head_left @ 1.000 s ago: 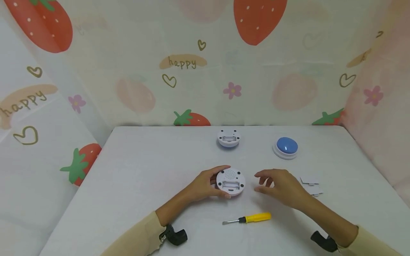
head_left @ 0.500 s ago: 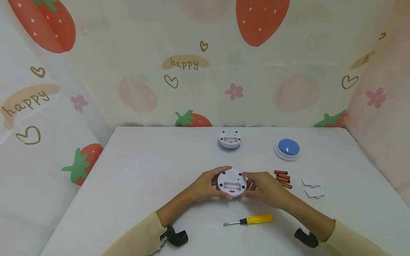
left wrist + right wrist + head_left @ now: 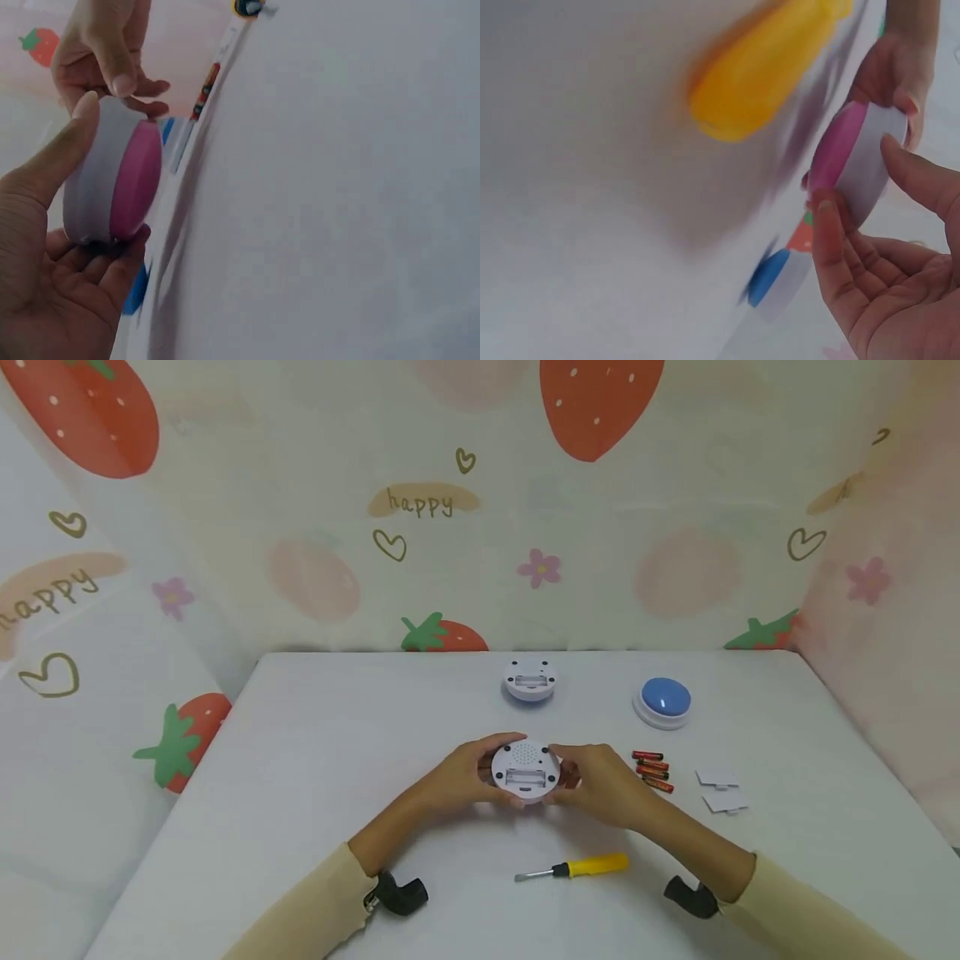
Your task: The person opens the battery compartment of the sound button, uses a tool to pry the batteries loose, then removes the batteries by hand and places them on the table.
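Both hands hold a round white push button (image 3: 525, 753) with its underside turned up, showing small dark screw holes or feet, a speaker grille and an uncovered battery compartment. Its pink dome (image 3: 139, 180) faces down, above the tabletop. My left hand (image 3: 459, 777) grips the left side, thumb at the near edge and fingers round the far edge. On the opposite side, my right hand (image 3: 600, 783) grips the rim between thumb and fingers, also seen in the right wrist view. Several red-and-black batteries (image 3: 652, 765) lie just beyond the right hand.
A yellow-handled screwdriver (image 3: 596, 865) lies nearer the front. Two white battery covers (image 3: 725, 802) rest right of the batteries. At the back, another white button (image 3: 530, 692) lies underside up, and a blue-domed button (image 3: 666, 697) stands upright. A patterned wall cloth (image 3: 450, 577) rises behind the table.
My right hand has moved left from beside the push button and taken hold of its right side, uncovering the batteries to view. The left hand keeps its grip.
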The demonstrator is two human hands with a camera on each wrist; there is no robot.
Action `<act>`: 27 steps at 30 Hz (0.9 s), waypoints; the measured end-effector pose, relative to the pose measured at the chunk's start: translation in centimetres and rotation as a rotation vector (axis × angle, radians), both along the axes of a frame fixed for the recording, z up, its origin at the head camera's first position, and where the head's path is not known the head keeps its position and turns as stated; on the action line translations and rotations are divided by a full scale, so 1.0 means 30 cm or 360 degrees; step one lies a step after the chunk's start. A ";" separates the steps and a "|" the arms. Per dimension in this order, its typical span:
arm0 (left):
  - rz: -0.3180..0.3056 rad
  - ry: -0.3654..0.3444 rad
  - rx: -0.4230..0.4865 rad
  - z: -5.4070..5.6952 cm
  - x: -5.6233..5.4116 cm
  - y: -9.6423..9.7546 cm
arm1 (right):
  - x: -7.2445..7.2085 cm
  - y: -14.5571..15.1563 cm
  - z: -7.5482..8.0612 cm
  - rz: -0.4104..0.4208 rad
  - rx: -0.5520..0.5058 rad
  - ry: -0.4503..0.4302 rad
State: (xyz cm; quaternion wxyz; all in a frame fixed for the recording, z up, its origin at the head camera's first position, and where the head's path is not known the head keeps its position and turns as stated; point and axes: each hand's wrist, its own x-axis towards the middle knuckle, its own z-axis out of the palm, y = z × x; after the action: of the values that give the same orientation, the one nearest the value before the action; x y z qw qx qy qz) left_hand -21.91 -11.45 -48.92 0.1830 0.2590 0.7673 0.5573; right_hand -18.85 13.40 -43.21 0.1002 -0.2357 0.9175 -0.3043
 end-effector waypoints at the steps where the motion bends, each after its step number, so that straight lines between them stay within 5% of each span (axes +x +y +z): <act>1: -0.0001 0.0016 -0.0014 0.011 -0.009 -0.010 | -0.008 -0.007 0.005 0.0009 -0.0010 0.0011; 10: -0.0055 0.0045 -0.0132 0.103 -0.118 -0.118 | -0.103 -0.105 0.058 0.0028 -0.0093 -0.0016; 18: 0.0028 0.0105 -0.0224 0.148 -0.226 -0.218 | -0.204 -0.205 0.062 -0.0016 -0.0296 -0.0061; 27: 0.0206 0.0083 -0.0253 0.118 -0.315 -0.331 | -0.292 -0.324 0.042 -0.0217 -0.0649 -0.0607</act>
State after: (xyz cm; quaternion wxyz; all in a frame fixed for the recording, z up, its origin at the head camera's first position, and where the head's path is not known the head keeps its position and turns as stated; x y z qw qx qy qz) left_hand -31.37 -21.38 -45.39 0.1464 0.2078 0.8288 0.4984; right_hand -27.60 3.68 -41.95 0.2007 -0.1274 0.8157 -0.5273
